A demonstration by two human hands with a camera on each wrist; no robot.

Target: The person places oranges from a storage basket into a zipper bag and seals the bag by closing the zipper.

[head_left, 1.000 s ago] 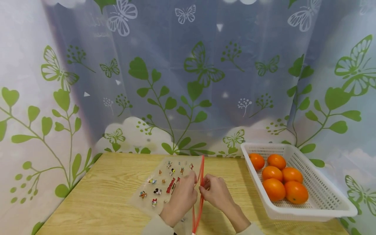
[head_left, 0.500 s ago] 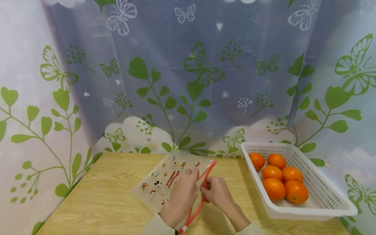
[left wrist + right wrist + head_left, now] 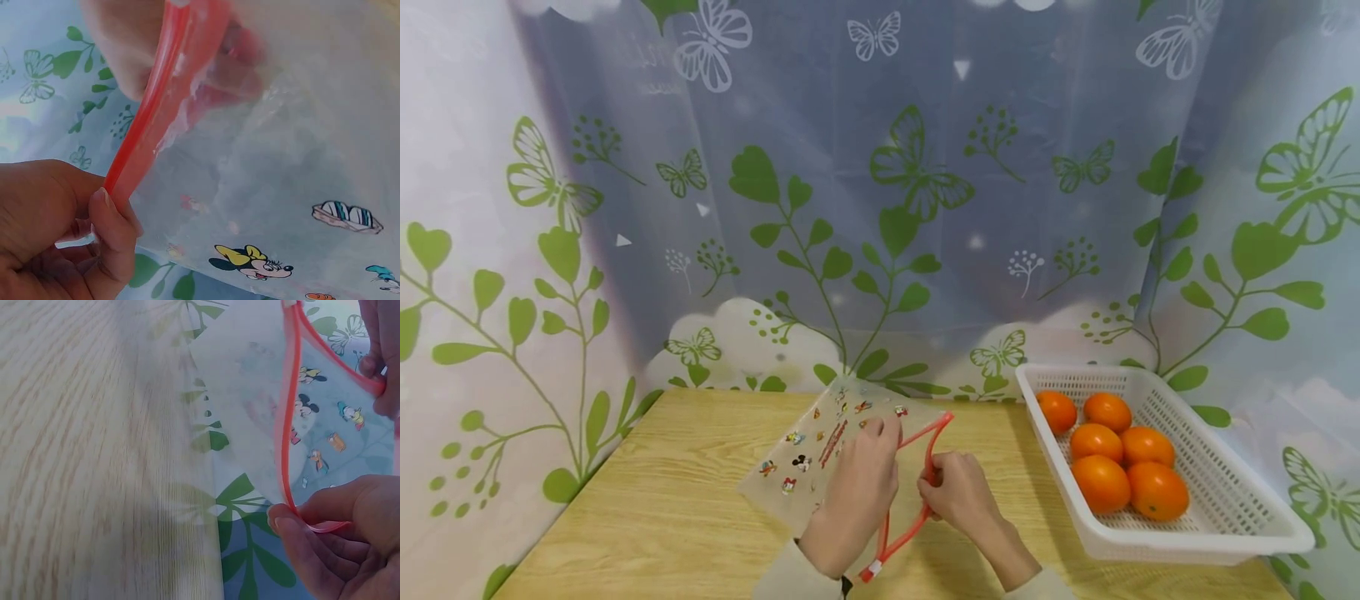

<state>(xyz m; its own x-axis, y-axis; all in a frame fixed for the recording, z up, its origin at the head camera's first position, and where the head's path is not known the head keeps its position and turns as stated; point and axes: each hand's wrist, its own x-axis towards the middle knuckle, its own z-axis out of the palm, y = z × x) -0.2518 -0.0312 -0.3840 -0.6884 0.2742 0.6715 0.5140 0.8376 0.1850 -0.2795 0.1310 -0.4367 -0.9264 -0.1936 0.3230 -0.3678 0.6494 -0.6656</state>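
A clear zip bag [image 3: 820,450] with cartoon prints and a red zip edge [image 3: 904,542] is held above the wooden table, its mouth spread into a gap. My left hand [image 3: 857,492] pinches the left side of that mouth; the left wrist view shows thumb and finger [image 3: 112,219] on the red strip. Opposite it, my right hand [image 3: 961,498] pinches the right side, thumb and fingers closed over the strip in the right wrist view [image 3: 337,531]. A white slider piece [image 3: 875,567] sits at the near end of the zip.
To the right stands a white perforated plastic basket [image 3: 1206,546] with several oranges [image 3: 1100,483] gathered in its left part. The wooden table [image 3: 647,492] extends left of the bag. Behind hangs a leaf-and-butterfly printed curtain [image 3: 820,108].
The two red zip sides have moved apart, so the bag's mouth is wider. The bag has turned, its far zip corner swinging right and its near end left. The basket is unmoved.
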